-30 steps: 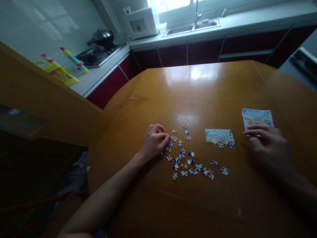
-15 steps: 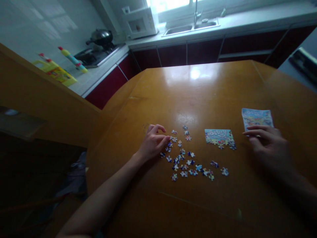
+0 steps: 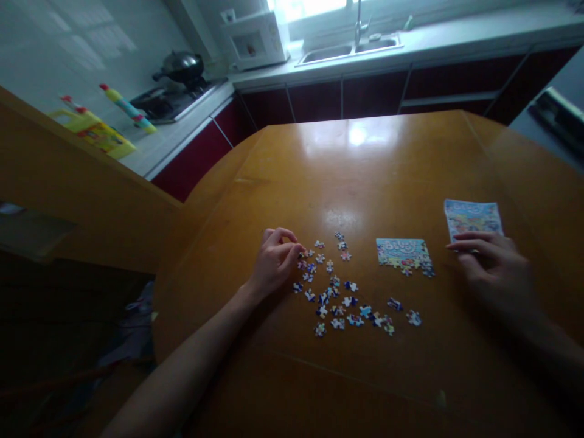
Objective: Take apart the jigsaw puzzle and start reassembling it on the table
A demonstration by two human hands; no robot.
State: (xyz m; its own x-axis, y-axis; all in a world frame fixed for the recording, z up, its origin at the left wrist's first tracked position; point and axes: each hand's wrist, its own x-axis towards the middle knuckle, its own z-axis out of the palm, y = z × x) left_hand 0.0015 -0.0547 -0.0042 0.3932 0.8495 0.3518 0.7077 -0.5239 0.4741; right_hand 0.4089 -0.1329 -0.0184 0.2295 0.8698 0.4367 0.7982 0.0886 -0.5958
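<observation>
My left hand (image 3: pixel 275 260) is at the left edge of a scatter of loose jigsaw pieces (image 3: pixel 337 310). Its thumb and forefinger are pinched together on a small jigsaw piece (image 3: pixel 302 255), mostly hidden by the fingertips. To the right lies a partly joined jigsaw puzzle (image 3: pixel 402 246), with a straight top edge, lettering and an uneven lower edge. My right hand (image 3: pixel 495 264) rests over the lower edge of a printed picture sheet (image 3: pixel 473 214), fingers stretched out. What lies under its palm is hidden.
Everything lies on a brown wooden table (image 3: pixel 365 164). Beyond it runs a counter with a sink (image 3: pixel 328 53), a microwave (image 3: pixel 253 42) and a wok (image 3: pixel 182 66) on a stove. Yellow bottles (image 3: pixel 98 134) stand on the left counter.
My left hand has drawn slightly left, and its thumb and forefinger have closed together on a piece. The right hand stays on the sheet. The view has shifted a little.
</observation>
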